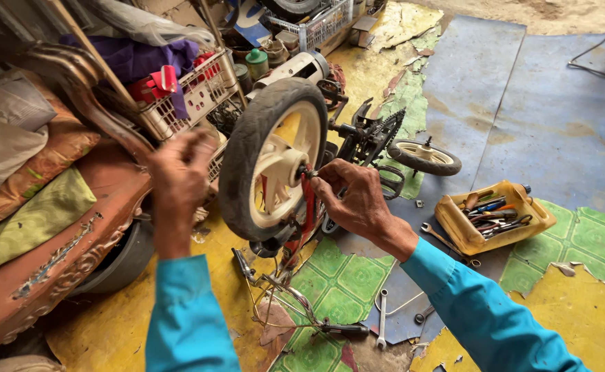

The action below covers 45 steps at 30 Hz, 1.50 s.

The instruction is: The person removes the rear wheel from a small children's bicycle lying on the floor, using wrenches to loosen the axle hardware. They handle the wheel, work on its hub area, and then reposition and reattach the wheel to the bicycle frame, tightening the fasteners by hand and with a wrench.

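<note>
Wheels: two cream plastic, grey-tyred; large wheel (271, 162) near you, small wheel (424, 157) far right.
Yellow plastic tray (456, 227): assorted hand tools.
Your right hand (354, 200): pinching the large wheel's axle.
Your left hand (178, 169): fingers curled behind tyre, grip unclear.

My right hand (357, 200) pinches at the axle of the cream-spoked wheel (269, 160) at frame centre, while my left hand (180, 172) grips its tyre's far side. A yellow tool tray (456, 231) sits at right, a wrench (382, 319) on the floor below.
</note>
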Each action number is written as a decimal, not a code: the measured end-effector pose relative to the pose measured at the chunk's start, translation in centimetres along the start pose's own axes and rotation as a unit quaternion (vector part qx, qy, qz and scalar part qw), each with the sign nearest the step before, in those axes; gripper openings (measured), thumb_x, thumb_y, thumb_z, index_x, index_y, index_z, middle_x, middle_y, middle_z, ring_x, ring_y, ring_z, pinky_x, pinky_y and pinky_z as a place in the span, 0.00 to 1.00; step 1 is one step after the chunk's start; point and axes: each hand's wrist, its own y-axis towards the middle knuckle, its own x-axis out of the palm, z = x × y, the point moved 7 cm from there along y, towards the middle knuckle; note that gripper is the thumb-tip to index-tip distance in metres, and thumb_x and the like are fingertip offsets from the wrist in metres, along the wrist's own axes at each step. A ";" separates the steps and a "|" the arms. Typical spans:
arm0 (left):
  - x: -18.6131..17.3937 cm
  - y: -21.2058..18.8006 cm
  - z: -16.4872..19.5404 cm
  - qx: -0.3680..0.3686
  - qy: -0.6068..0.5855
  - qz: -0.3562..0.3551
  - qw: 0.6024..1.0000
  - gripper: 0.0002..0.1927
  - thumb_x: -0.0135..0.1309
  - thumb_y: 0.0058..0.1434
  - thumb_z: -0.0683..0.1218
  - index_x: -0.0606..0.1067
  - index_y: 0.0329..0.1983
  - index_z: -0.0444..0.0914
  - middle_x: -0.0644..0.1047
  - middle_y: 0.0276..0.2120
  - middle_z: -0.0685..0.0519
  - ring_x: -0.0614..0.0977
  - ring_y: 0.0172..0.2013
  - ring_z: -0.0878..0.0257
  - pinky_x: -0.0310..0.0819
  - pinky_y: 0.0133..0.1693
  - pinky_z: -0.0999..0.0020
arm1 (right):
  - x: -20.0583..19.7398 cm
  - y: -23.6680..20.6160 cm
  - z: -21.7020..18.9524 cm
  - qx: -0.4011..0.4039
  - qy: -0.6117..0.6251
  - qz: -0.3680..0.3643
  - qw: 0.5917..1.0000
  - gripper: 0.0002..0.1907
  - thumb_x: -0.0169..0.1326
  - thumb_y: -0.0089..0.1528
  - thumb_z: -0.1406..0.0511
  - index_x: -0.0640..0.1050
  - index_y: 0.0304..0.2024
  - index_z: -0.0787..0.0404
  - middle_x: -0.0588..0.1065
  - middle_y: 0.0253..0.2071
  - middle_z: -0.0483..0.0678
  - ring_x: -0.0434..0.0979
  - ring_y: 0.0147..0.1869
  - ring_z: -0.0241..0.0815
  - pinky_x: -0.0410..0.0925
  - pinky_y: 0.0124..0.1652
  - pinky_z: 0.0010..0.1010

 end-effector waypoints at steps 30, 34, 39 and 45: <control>7.3 -1.1 -4.1 -0.010 -0.303 -0.169 0.938 0.10 0.62 0.63 0.43 0.82 0.42 0.30 0.83 0.33 0.57 0.77 0.32 0.76 0.74 0.32 0.76 | 0.3 -0.4 -2.9 -0.121 -0.115 0.016 0.986 0.05 0.60 0.62 0.72 0.76 0.35 0.67 0.75 0.30 0.54 0.79 0.31 0.47 0.71 0.30 0.35; 7.4 -1.1 -4.4 -0.030 -0.325 -0.169 0.930 0.11 0.63 0.63 0.44 0.83 0.44 0.31 0.83 0.33 0.57 0.78 0.31 0.76 0.75 0.31 0.76 | 0.5 -0.7 -3.5 -0.141 -0.147 0.008 0.979 0.07 0.59 0.60 0.73 0.75 0.40 0.66 0.74 0.32 0.53 0.80 0.31 0.46 0.72 0.30 0.33; 7.8 -1.2 -4.6 -0.040 -0.346 -0.170 0.922 0.12 0.63 0.63 0.44 0.83 0.47 0.32 0.84 0.35 0.56 0.79 0.31 0.75 0.77 0.31 0.76 | 0.2 -0.6 -3.3 -0.137 -0.062 0.030 0.988 0.08 0.59 0.61 0.72 0.74 0.41 0.66 0.76 0.34 0.50 0.82 0.36 0.40 0.75 0.35 0.29; 7.9 -1.2 -4.8 -0.040 -0.340 -0.165 0.925 0.14 0.63 0.63 0.44 0.82 0.49 0.33 0.84 0.36 0.55 0.80 0.30 0.74 0.79 0.30 0.75 | 0.7 -0.2 -1.3 -0.055 -0.080 -0.018 0.995 0.05 0.62 0.64 0.69 0.78 0.38 0.62 0.79 0.29 0.48 0.81 0.28 0.39 0.73 0.29 0.29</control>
